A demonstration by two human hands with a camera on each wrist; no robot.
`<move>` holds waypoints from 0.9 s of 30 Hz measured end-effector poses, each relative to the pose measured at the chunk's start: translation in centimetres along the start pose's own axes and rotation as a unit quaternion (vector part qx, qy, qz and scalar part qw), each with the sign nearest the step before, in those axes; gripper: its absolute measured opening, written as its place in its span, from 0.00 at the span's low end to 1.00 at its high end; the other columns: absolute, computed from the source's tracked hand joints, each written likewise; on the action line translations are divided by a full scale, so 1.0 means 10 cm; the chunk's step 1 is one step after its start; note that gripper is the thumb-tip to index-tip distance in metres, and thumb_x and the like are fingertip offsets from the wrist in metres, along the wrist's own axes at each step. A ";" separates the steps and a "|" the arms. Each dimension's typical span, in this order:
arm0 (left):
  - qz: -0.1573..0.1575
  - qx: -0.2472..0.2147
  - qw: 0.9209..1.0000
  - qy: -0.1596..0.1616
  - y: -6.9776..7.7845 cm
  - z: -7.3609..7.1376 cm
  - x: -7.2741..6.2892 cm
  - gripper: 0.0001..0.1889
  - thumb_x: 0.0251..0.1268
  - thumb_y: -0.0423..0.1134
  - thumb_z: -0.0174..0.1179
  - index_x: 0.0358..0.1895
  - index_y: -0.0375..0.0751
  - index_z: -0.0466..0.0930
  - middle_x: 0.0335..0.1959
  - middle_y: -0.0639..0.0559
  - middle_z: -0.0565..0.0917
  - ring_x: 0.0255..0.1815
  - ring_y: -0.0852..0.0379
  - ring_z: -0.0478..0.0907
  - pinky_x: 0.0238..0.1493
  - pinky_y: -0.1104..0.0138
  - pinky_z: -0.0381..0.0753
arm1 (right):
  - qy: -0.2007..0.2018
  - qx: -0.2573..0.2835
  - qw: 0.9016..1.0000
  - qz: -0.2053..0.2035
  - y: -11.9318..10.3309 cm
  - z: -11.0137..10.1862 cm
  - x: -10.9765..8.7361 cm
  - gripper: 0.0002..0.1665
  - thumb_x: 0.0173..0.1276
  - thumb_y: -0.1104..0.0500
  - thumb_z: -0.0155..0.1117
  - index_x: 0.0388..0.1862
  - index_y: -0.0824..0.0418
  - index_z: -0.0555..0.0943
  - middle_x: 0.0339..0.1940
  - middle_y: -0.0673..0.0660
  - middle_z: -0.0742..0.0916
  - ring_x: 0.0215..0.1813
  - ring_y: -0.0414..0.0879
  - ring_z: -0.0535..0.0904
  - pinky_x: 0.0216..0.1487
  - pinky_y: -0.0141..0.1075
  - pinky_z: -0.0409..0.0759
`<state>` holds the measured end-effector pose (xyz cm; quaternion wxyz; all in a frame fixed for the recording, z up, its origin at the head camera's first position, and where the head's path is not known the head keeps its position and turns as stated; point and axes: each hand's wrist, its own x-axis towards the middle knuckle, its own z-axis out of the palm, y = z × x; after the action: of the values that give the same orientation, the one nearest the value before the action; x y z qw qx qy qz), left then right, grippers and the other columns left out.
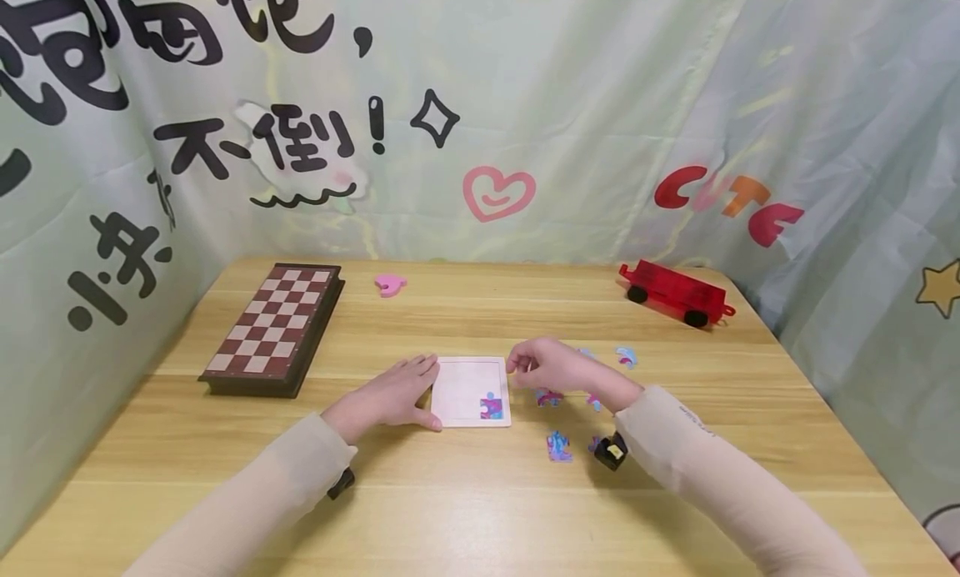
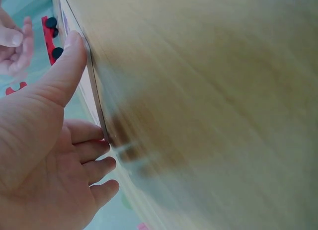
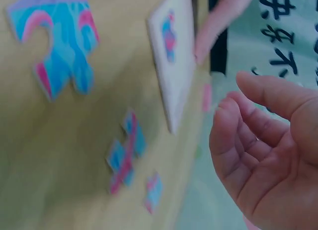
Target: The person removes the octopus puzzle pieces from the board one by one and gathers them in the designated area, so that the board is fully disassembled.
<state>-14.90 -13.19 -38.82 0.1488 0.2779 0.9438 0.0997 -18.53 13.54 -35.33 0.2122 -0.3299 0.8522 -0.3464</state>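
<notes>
A white square puzzle tray (image 1: 459, 393) lies on the table with a blue-and-pink jigsaw piece (image 1: 491, 408) in its lower right corner. My left hand (image 1: 390, 393) rests along the tray's left side, fingers and thumb spread and touching the edge. Just off the right side of the tray hovers my right hand (image 1: 551, 365). In the right wrist view, that hand (image 3: 263, 160) is loosely curled, the thumb apart from the fingertips and nothing between them. Loose jigsaw pieces (image 1: 558, 446) lie below and around it, some partly hidden by the hand and forearm.
On the left is a folded chessboard box (image 1: 273, 323). A pink heart-shaped piece (image 1: 390, 284) lies near the back edge. At the back right stands a red toy wagon (image 1: 675, 292) with black wheels. A printed cloth curtain (image 1: 570, 127) surrounds the wooden table (image 1: 450, 510).
</notes>
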 end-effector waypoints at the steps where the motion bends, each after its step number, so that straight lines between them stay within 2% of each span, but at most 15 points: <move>1: 0.000 0.001 1.000 0.000 0.00 0.00 0.00 0.48 0.53 0.59 0.61 0.67 0.25 0.54 0.70 0.34 0.50 0.70 0.41 0.47 0.68 0.53 0.45 | 0.000 -0.002 1.000 -0.004 0.00 0.04 0.04 0.06 0.62 0.68 0.59 0.38 0.69 0.77 0.25 0.52 0.78 0.19 0.43 0.69 0.20 0.31 0.70; 9: 0.001 0.002 1.000 0.001 0.00 0.01 0.01 0.49 0.53 0.59 0.60 0.67 0.25 0.54 0.70 0.34 0.51 0.70 0.41 0.47 0.68 0.53 0.45 | -0.017 0.003 0.999 0.037 0.04 0.28 0.17 0.07 0.59 0.69 0.63 0.37 0.66 0.77 0.25 0.53 0.78 0.22 0.46 0.74 0.22 0.36 0.78; 12: 0.001 0.002 1.000 0.002 -0.01 0.02 0.02 0.49 0.53 0.59 0.60 0.67 0.25 0.54 0.70 0.34 0.51 0.70 0.41 0.47 0.68 0.53 0.45 | -0.022 -0.002 0.999 0.046 0.05 0.32 0.17 0.06 0.59 0.68 0.64 0.35 0.65 0.78 0.24 0.52 0.77 0.21 0.44 0.73 0.22 0.35 0.77; 22: -0.003 0.002 1.000 0.002 -0.01 0.02 0.02 0.49 0.53 0.60 0.61 0.67 0.25 0.54 0.70 0.35 0.51 0.70 0.41 0.47 0.68 0.53 0.45 | -0.016 -0.033 0.998 0.049 0.03 0.37 0.19 0.05 0.59 0.68 0.64 0.33 0.62 0.77 0.22 0.52 0.76 0.19 0.41 0.71 0.20 0.31 0.74; 27: -0.004 -0.001 1.000 0.002 -0.01 0.02 0.02 0.49 0.53 0.59 0.61 0.67 0.25 0.54 0.70 0.35 0.51 0.70 0.41 0.47 0.68 0.53 0.45 | -0.010 -0.023 0.999 0.046 0.03 0.35 0.20 0.04 0.60 0.69 0.63 0.33 0.62 0.77 0.24 0.52 0.77 0.21 0.42 0.72 0.21 0.31 0.75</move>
<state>-15.03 -13.17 -39.04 0.1478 0.2742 0.9449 0.1009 -17.95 10.74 -38.20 0.2288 -0.2984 0.8721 -0.3131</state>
